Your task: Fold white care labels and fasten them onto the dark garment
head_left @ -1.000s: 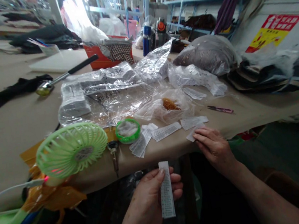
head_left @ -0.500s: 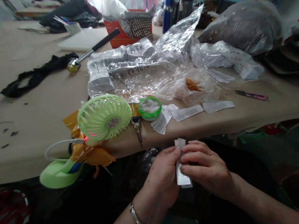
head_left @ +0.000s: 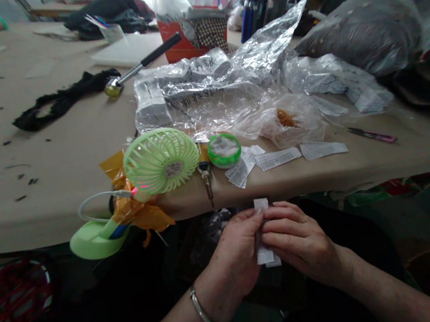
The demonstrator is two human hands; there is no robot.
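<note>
Between my two hands, just below the table's front edge, are white printed paper labels. My left hand pinches them near the top with its thumb, and a silver bangle circles that wrist. From the other side my right hand closes its fingertips on the same labels. A second strip shows behind the front one at the bottom; how many there are I cannot tell. More printed labels lie on the table edge beyond my hands, near a green round tub with white stuffing in it.
A soldering iron points over the table edge beside a green fan. Thread snips lie at the right. Plastic bags with bundled labels fill the middle, and a hammer-like tool lies behind them. A red box stands further back.
The view has shifted, so the table's things sit slightly further right and higher. Both hands stay on the labels; the lower ends of the strips are now spread a little apart sideways.
</note>
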